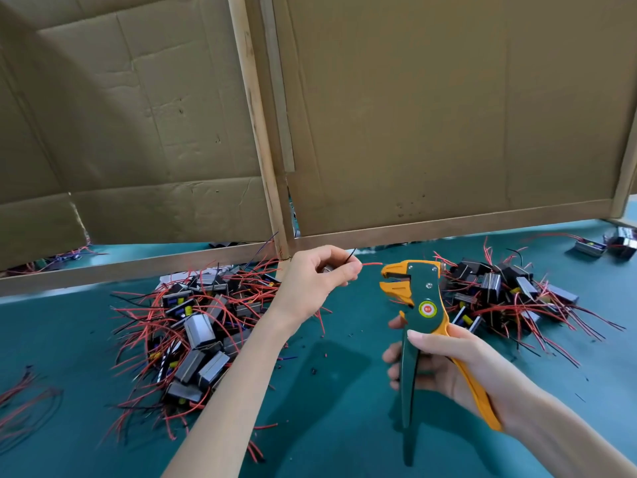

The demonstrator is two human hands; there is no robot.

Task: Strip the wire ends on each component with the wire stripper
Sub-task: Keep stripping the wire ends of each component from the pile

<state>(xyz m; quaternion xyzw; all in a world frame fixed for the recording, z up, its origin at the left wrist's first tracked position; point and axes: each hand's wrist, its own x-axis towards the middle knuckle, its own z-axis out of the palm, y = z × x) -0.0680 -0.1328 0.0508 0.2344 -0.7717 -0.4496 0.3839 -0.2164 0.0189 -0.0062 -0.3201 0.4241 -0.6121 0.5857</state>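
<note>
My left hand [319, 276] is raised above the table and grips a small component, mostly hidden in the fist. A red wire [371, 264] and a thin black wire [351, 255] stick out of it to the right. The red wire's tip points at the open orange jaws of the wire stripper [422, 307], just short of them. My right hand [444, 365] holds the stripper by its green and orange handles, jaws up and facing left.
A heap of components [200, 326] with red and black wires lies on the green table [327, 426] at the left, a second heap [499, 291] at the right. Cardboard panels in wooden frames [413, 132] stand behind. Two components [603, 244] lie far right, loose wires [20, 408] far left.
</note>
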